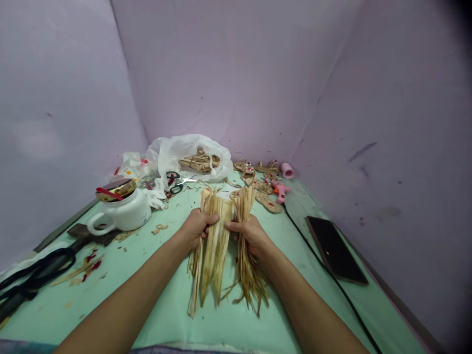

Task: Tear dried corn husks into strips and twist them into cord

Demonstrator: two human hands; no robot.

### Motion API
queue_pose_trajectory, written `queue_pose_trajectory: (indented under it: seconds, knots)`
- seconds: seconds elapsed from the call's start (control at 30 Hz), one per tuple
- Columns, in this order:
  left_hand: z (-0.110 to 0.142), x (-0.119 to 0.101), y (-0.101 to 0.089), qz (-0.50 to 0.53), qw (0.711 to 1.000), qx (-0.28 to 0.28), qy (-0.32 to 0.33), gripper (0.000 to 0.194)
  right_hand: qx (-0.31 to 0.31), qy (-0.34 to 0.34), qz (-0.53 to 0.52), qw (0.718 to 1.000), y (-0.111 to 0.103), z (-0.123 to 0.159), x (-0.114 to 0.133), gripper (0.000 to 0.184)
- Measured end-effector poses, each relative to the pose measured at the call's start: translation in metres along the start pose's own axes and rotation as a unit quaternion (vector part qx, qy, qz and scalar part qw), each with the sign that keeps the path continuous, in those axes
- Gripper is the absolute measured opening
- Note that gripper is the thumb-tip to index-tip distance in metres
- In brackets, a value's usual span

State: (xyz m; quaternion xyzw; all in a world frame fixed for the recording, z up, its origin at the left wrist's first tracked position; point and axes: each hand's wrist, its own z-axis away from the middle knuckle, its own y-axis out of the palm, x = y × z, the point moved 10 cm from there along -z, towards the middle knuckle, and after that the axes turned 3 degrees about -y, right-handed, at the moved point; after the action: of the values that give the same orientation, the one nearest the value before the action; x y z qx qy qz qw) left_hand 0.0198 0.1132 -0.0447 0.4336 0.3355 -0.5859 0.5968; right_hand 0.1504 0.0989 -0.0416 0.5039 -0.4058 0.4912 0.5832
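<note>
1. Husks, two bunches: broad-leaved left bunch point(214, 255) and stringier right bunch point(245, 268), both over the middle of the desk point(158, 305).
2. Long axes run near to far, side by side! Left bunch's tapered tips point back at the person; right bunch flares into a frayed fringe at its near end, spreading rightward.
3. Left hand point(197, 228) has a firm grip on its bunch, thumb across the front; right hand point(250, 233) grasps the other, thumb reaching inward to the broad leaves. Whether it pinches them, can't tell.
4. Hidden: fingers behind the husks, mostly. Woven slippers point(268, 200) overlap behind, too jumbled to count; the glue gun's cable point(324, 268) runs out at the bottom edge.
5. Count it up: one pink glue gun point(280, 191), one phone point(336, 250), one white mug point(129, 214), one pair of scissors point(176, 186), one plastic bag point(158, 153) holding more husks; individual strips overlap, uncountable.
</note>
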Motion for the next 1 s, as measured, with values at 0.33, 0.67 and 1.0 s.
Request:
queue_pose_trajectory:
  seconds: [0.33, 0.67, 1.0]
  knots:
    - [0.000, 0.002, 0.006, -0.016, 0.999, 0.037, 0.010, 0.029, 0.019, -0.003, -0.025, 0.999, 0.003, 0.000, 0.001, 0.015]
    - [0.003, -0.003, -0.007, -0.063, 0.997, -0.049, 0.011, 0.020, -0.081, -0.029, 0.049, 0.995, -0.014, 0.001, 0.010, 0.013]
    - [0.008, 0.008, 0.010, -0.005, 1.000, 0.017, -0.018, 0.010, 0.063, -0.056, -0.049, 0.995, 0.026, 0.013, 0.015, 0.033]
